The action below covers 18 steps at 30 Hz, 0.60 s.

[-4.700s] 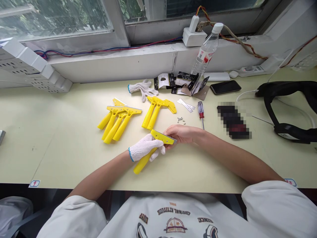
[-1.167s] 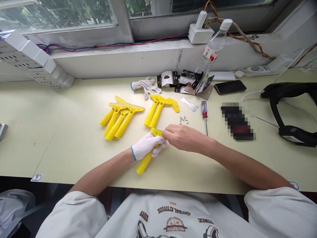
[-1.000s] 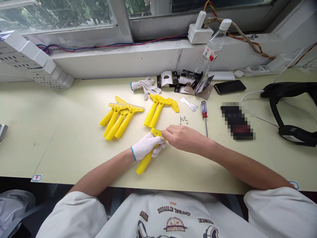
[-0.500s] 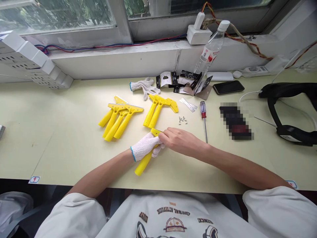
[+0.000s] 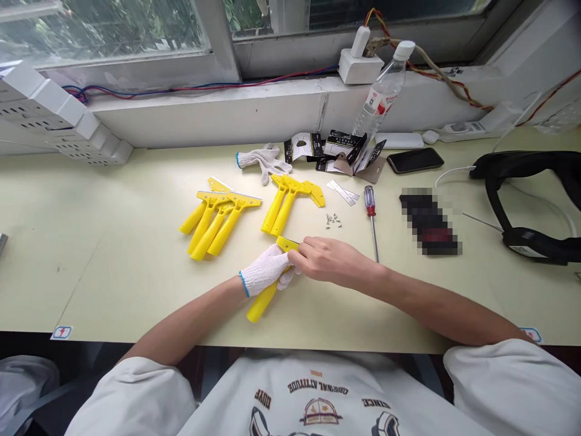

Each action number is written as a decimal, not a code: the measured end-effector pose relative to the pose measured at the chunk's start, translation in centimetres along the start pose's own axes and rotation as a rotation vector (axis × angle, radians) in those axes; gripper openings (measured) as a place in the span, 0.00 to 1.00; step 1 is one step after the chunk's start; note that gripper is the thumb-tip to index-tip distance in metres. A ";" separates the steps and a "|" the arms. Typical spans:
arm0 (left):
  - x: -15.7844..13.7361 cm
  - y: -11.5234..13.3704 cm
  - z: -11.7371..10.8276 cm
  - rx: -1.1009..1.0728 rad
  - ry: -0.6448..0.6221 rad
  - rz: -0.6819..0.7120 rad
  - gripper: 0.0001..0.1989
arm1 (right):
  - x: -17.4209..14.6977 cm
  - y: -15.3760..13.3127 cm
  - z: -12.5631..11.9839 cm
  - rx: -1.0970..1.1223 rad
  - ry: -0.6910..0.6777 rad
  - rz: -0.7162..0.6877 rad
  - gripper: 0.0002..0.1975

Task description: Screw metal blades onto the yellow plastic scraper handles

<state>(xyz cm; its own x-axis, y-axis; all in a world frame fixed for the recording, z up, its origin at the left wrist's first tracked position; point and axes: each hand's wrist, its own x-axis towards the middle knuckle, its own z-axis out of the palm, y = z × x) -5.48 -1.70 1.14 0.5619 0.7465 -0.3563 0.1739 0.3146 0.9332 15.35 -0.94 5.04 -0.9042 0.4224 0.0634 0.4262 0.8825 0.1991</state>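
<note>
My left hand (image 5: 265,271), in a white knit glove with a blue cuff, is closed around a yellow scraper (image 5: 262,304) whose handle slants down to the left. Bare, my right hand (image 5: 324,257) presses its fingertips together at the scraper's head; anything small between them is hidden. Beyond the hands lie two more yellow scrapers (image 5: 285,209), heads toward the window. Several small screws (image 5: 333,220) are scattered to their right, near loose flat blades (image 5: 344,192). A screwdriver (image 5: 371,203) with a clear and red handle lies beside them. To the left, several yellow scrapers with blades (image 5: 221,219) overlap in a pile.
A spare white glove (image 5: 265,161), opened black card packs (image 5: 345,148) and a plastic bottle (image 5: 381,94) stand along the back. On the right are a phone (image 5: 415,160), a blurred dark item (image 5: 431,224) and a black headset (image 5: 497,200). White boxes (image 5: 68,118) are stacked at back left.
The view has shifted slightly. Both hands stay at the same scraper, the right fingers still at its head with hardly any movement.
</note>
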 end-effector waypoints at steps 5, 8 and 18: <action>0.1 0.0 0.0 -0.004 -0.015 -0.018 0.14 | -0.1 0.6 -0.2 0.034 0.014 -0.060 0.15; 0.1 -0.1 0.0 0.008 -0.007 -0.037 0.14 | -0.1 0.6 -0.4 0.059 0.008 -0.068 0.16; -0.3 0.5 -0.4 -0.098 -0.017 -0.223 0.12 | -1.0 4.7 -0.9 0.662 -0.081 0.442 0.10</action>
<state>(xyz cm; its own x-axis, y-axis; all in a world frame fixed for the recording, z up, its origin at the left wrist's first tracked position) -5.87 -1.56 1.67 0.5326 0.6425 -0.5510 0.2160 0.5263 0.8224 18.25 2.61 6.81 -0.6540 0.7528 -0.0751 0.6955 0.5592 -0.4511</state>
